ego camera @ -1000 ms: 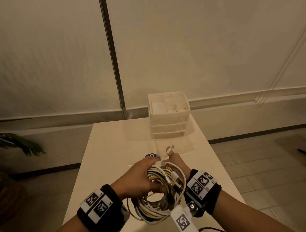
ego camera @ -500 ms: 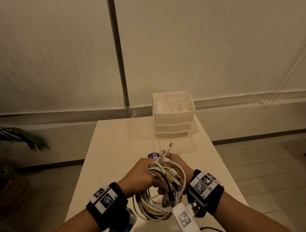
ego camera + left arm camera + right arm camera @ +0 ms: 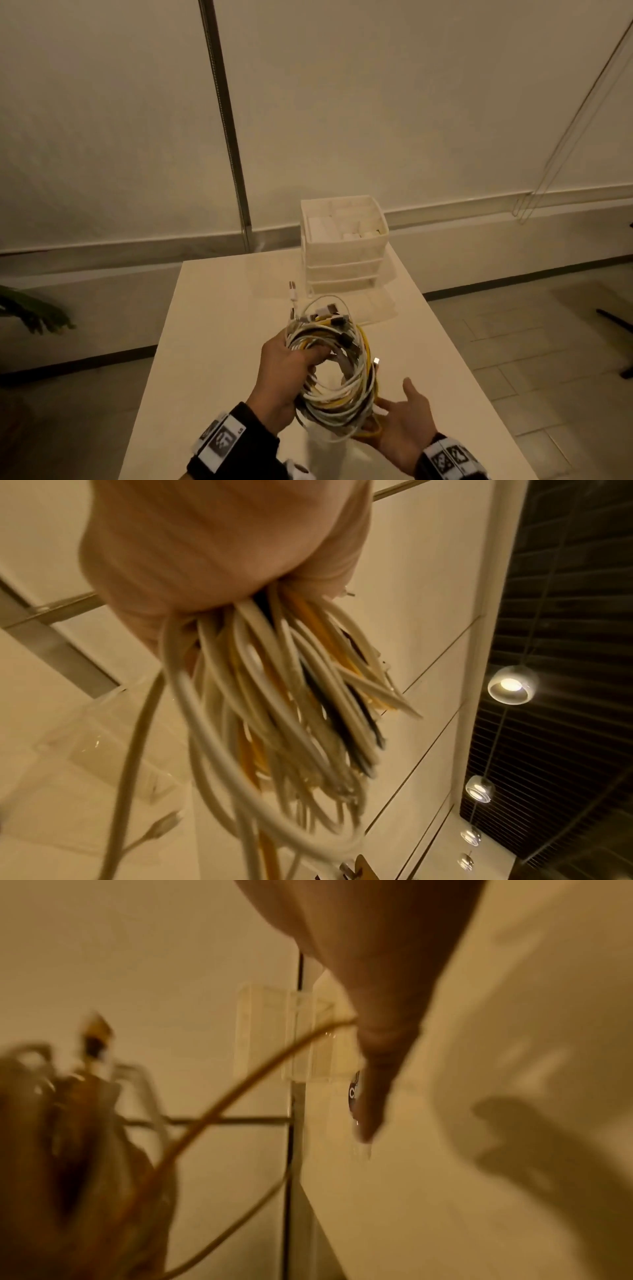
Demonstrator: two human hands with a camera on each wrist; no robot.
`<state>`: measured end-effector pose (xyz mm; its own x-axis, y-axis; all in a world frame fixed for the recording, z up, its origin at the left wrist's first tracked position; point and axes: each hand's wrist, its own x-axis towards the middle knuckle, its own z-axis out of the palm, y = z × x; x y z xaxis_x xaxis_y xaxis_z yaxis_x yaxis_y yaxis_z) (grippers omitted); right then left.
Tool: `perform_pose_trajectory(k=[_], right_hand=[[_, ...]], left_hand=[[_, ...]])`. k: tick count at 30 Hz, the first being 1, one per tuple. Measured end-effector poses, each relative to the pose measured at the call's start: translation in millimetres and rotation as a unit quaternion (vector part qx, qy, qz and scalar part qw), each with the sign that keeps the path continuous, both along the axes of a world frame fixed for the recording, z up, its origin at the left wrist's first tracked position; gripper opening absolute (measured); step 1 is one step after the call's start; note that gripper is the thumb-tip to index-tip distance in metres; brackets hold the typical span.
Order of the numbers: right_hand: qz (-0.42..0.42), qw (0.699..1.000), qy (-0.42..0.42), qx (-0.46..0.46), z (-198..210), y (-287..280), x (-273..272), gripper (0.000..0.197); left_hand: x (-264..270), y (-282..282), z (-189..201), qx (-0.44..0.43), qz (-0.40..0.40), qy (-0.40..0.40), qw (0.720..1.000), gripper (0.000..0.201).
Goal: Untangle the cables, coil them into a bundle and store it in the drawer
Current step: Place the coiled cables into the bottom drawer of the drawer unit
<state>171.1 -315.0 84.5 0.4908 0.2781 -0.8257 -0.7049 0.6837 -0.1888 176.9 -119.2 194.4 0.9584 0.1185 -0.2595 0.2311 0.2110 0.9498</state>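
Cable coil [image 3: 337, 373] gripped in left hand [image 3: 284, 373] above the table [image 3: 212, 342], near the drawer unit [image 3: 344, 246]. Right hand [image 3: 404, 428] spread flat, palm up, beneath the coil's lower edge.

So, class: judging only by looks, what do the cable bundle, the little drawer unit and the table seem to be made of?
Cable bundle: rubbery plastic jackets, white, yellow and dark, bending in smooth loops; plug ends glint like metal.
Drawer unit: probably plastic, cream; its pulled-out bottom drawer looks translucent.
Table: smooth, glossy white top with faint reflections; laminate or painted board, cannot tell which.
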Motion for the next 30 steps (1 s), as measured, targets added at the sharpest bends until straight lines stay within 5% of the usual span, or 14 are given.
perform_pose_trajectory(k=[2, 5, 7, 12, 16, 20, 25, 30], right_hand=[[-0.058, 0.998, 0.004, 0.032, -1, -2, -10, 0.087], [0.037, 0.998, 0.009, 0.046, 7, 2, -25, 0.096], [0.09, 0.991, -0.045, 0.083, 25, 12, -27, 0.092], [0.026, 0.971, -0.22, 0.091, 82, 36, -9, 0.062], [0.098, 0.952, -0.281, -0.078, 95, 38, -5, 0.066], [0.168, 0.873, -0.37, -0.271, 103, 46, -8, 0.057], [0.225, 0.791, -0.432, -0.37, 88, 30, -2, 0.031], [0.217, 0.806, -0.414, -0.362, 49, -3, 3, 0.063]], left_hand=[[5, -1, 5, -0.017, 0.021, 0.004, 1.0, 0.024], [13, -2, 11, -0.062, 0.046, 0.011, 0.997, 0.025], [18, -5, 13, -0.067, 0.054, 0.001, 0.996, 0.027], [11, -7, -1, -0.017, 0.077, 0.0, 0.997, 0.032], [4, -3, -15, 0.005, 0.081, 0.005, 0.997, 0.027], [-1, -6, -17, 0.036, 0.072, -0.021, 0.997, 0.025], [-5, -16, -27, 0.057, 0.028, -0.032, 0.997, 0.025], [5, -25, -44, 0.062, -0.105, 0.019, 0.992, 0.031]])
